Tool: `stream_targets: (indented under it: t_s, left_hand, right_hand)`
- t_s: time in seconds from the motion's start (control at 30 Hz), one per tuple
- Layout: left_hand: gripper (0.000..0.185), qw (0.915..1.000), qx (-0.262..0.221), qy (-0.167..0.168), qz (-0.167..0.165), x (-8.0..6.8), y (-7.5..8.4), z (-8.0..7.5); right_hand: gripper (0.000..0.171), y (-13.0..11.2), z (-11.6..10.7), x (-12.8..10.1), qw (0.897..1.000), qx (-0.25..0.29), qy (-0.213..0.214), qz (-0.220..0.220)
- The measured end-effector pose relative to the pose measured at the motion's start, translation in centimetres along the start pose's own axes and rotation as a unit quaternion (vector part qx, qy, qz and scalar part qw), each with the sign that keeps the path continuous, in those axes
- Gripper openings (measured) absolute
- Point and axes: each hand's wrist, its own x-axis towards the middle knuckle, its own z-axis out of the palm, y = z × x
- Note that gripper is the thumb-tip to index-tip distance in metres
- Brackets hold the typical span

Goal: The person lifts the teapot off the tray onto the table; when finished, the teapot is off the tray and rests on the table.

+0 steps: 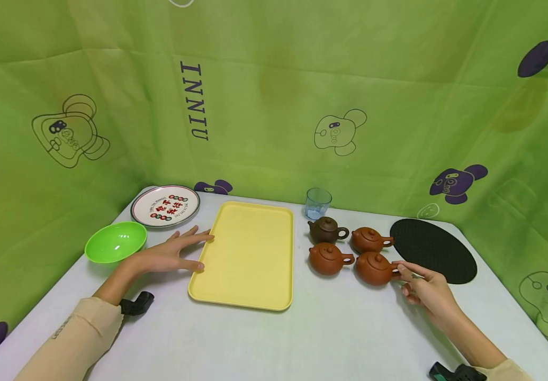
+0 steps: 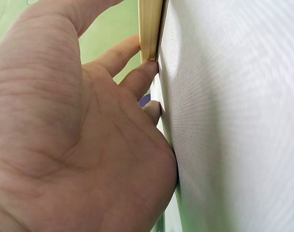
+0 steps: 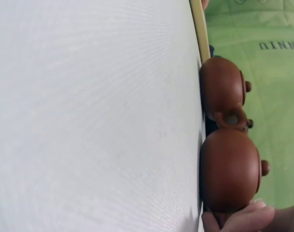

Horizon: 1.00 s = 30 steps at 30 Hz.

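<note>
My right hand pinches the handle of the near right reddish-brown clay teapot, which stands on the table; in the right wrist view its round body sits just beyond the fingers. Left of it is a second reddish-brown teapot, and behind it a third. A dark brown teapot stands at the back left of this group. With fingers spread, my left hand touches the left rim of a yellow tray. The left wrist view shows its fingertips at the tray's edge.
A green bowl stands by my left wrist, with a white printed plate behind it. A clear blue glass is behind the dark teapot. On the right lies a black oval mat. Green cloth hangs around the white table.
</note>
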Motion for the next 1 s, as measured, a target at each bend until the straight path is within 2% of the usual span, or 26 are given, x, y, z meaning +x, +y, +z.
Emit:
stream_targets:
  t_s: [0.17, 0.43, 0.77, 1.0]
  left_hand:
    - [0.085, 1.0000, 0.003, 0.001, -0.003, -0.12, -0.10, -0.05]
    - [0.084, 1.0000, -0.003, 0.001, 0.002, -0.17, -0.10, -0.07]
    - [0.083, 1.0000, -0.002, 0.001, 0.002, -0.03, -0.14, -0.01]
    - [0.083, 1.0000, -0.003, 0.000, 0.003, -0.03, -0.15, 0.06]
  right_hand:
    - [0.013, 0.02, 0.15, -0.06, 1.000, -0.001, -0.001, 0.004]
    - [0.019, 0.06, 0.29, -0.08, 1.000, -0.010, 0.000, 0.007]
    - [0.014, 0.50, 0.16, -0.03, 1.000, -0.021, 0.008, 0.009]
    - [0.015, 0.39, 0.43, -0.21, 0.999, -0.030, 0.019, -0.006]
